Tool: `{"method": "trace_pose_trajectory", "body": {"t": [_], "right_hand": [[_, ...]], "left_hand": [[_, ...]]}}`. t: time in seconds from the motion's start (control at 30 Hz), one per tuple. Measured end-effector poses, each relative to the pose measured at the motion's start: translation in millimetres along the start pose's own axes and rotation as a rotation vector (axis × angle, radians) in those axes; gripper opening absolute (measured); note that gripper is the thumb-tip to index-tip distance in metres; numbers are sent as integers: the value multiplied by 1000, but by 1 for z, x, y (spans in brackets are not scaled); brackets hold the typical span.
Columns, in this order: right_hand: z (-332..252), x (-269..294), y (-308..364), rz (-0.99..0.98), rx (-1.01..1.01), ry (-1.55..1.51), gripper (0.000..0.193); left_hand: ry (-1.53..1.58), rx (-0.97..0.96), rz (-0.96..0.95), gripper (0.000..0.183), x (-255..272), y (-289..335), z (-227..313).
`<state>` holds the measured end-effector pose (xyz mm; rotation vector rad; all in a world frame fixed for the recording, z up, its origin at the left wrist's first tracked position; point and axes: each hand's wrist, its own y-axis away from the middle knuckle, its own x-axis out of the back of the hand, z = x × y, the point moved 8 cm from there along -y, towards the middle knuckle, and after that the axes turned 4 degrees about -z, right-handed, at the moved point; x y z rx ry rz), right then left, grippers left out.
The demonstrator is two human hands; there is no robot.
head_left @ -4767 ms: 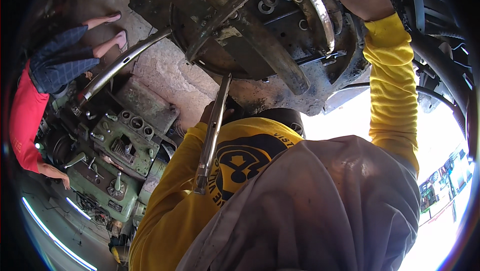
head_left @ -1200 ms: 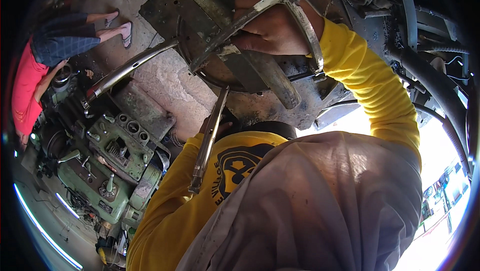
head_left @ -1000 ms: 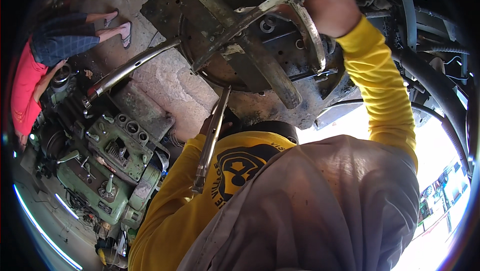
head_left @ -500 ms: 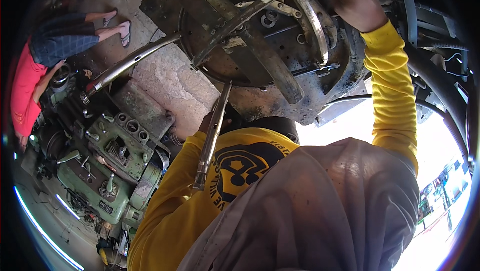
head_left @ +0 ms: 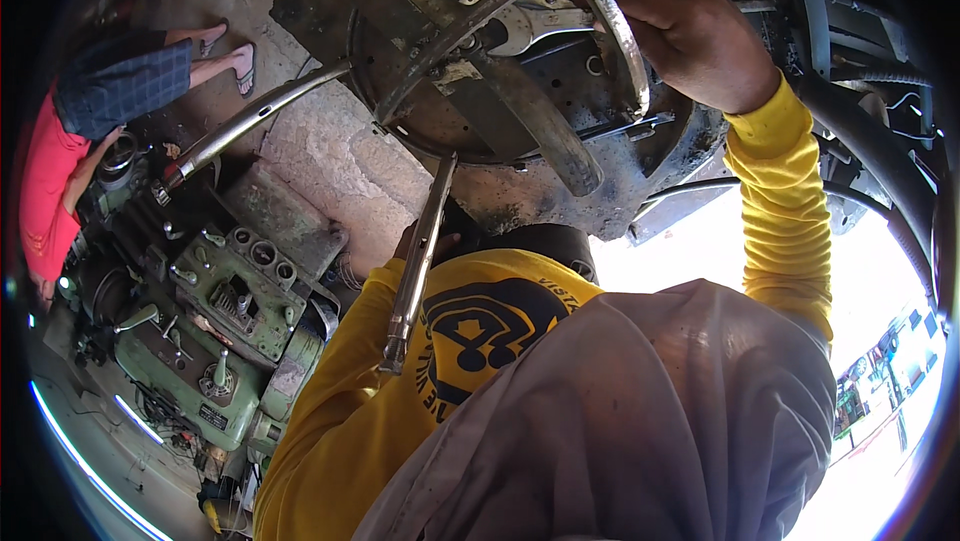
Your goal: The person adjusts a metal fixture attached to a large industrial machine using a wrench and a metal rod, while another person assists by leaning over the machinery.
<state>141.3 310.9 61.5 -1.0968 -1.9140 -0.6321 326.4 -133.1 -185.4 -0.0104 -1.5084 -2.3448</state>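
Observation:
My right hand (head_left: 695, 41), in a yellow sleeve, is closed on the handle of a steel wrench (head_left: 535, 29). Its fingertips are partly hidden behind a curved, worn metal bar (head_left: 625, 41). The wrench's jaw sits over a dark steel plate assembly (head_left: 590, 96), beside a long, worn crossbar (head_left: 550, 141). A small washer (head_left: 595, 65) lies on the plate below the wrench. My left hand (head_left: 452, 243) is low beside the near edge of the plate. Most of it is hidden behind a shiny metal rod (head_left: 415, 281), so its grip does not show.
Another metal rod (head_left: 260, 121) sticks out to the left. A green machine (head_left: 215, 341) with levers stands at the left. Beyond it is a person in a red shirt (head_left: 50, 201) and sandals. Dark hoses and frame parts (head_left: 870, 141) line the right side.
My right hand has come down and nearer from the top of the assembly. The wrench now covers the spot where loose washers showed. My left hand stays about where it was.

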Motion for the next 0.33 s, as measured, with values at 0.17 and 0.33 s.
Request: {"method": "trace_pose_trajectory", "body": {"t": [0.17, 0.33], "right_hand": [[-18, 18, -23, 99, 95, -232, 8], [-9, 11, -44, -57, 203, -3, 11]], "left_hand": [[2, -8, 29, 63, -2, -1, -9], [-68, 25, 4, 65, -2, 2, -1]]}}
